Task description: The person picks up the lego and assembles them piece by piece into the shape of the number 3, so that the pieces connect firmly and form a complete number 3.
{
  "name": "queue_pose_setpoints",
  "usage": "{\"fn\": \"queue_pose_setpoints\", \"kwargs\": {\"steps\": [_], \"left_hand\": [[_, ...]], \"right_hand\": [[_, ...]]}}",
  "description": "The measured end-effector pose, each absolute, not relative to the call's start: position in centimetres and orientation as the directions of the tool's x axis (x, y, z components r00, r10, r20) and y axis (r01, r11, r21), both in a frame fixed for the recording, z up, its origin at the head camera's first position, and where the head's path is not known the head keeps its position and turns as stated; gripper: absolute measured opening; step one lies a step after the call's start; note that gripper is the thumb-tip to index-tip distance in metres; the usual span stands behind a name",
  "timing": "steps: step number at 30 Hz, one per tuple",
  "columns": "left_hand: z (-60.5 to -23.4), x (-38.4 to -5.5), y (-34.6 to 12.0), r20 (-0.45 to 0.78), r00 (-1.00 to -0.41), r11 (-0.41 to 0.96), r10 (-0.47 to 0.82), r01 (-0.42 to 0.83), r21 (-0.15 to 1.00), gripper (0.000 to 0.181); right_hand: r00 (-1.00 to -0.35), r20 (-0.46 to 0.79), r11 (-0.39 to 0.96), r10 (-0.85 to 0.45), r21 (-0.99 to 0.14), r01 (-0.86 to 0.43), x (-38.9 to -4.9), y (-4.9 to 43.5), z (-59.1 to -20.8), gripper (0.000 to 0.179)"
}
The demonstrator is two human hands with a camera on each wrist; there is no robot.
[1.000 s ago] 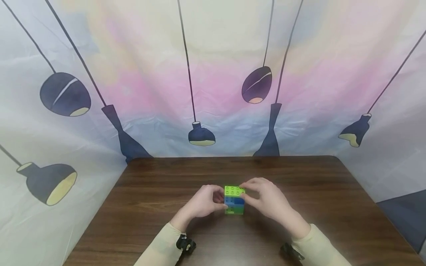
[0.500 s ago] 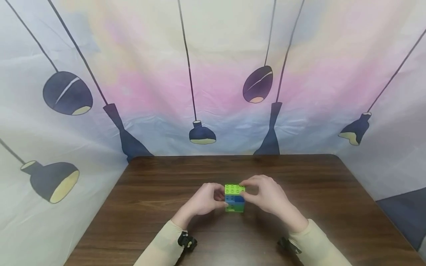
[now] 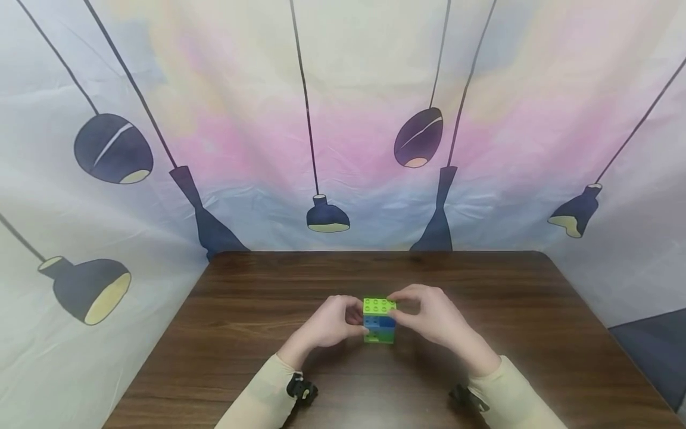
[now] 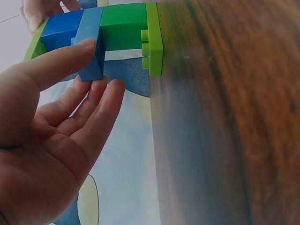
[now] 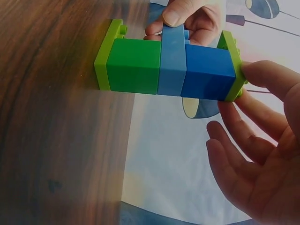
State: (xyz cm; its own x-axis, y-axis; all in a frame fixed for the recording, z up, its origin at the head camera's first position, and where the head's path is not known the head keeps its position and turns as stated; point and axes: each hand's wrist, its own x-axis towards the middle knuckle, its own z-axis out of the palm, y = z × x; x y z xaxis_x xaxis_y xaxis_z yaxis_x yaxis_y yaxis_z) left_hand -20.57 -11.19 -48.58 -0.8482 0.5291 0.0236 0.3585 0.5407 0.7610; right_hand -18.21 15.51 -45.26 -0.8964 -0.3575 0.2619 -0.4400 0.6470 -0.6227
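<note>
A stack of toy building bricks stands upright on the table between the hands. Its lowest layer is a lime plate with bare studs at the left end, and a green brick sits on the right end. Above lies a light blue brick, then a dark blue brick, also at the right end. A second lime plate tops it, studs up. My left hand pinches the light blue brick's left end between thumb and fingers. My right hand pinches the top lime plate's right end.
The brown wood-grain table has rounded far corners. Behind it hangs a pastel cloth printed with dark lamps. Each wrist wears a small black camera, such as the left camera.
</note>
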Motion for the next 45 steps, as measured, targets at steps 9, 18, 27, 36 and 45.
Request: {"fn": "queue_pose_setpoints", "kwargs": {"steps": [9, 18, 27, 36, 45], "left_hand": [[-48.6, -20.5, -11.4, 0.022, -0.849, 0.545, 0.528, 0.358, 0.758, 0.028], [-48.6, -20.6, -11.3, 0.027, -0.851, 0.545, 0.525, 0.361, 0.756, 0.028], [-48.8, -20.4, -11.1, 0.044, -0.851, 0.539, 0.523, 0.370, 0.757, 0.026], [-48.6, -20.7, -11.0, 0.067, -0.851, 0.505, 0.522, 0.371, 0.780, 0.029], [-48.8, -20.6, -11.1, 0.059, -0.869, 0.474, 0.492, 0.324, 0.819, 0.032]], "right_hand": [[-0.906, 0.242, 0.645, -0.347, -0.640, -0.418, -18.1, 15.3, -45.4, 0.027], [-0.894, 0.249, 0.601, -0.373, -0.669, -0.437, -18.5, 15.7, -45.8, 0.027], [-0.873, 0.099, 0.491, -0.478, -0.794, -0.359, -19.4, 17.4, -47.7, 0.053], [-0.861, -0.011, 0.478, -0.508, -0.835, -0.271, -20.2, 17.6, -48.8, 0.044], [-0.848, -0.041, 0.470, -0.529, -0.846, -0.252, -20.0, 17.4, -49.3, 0.043]]}}
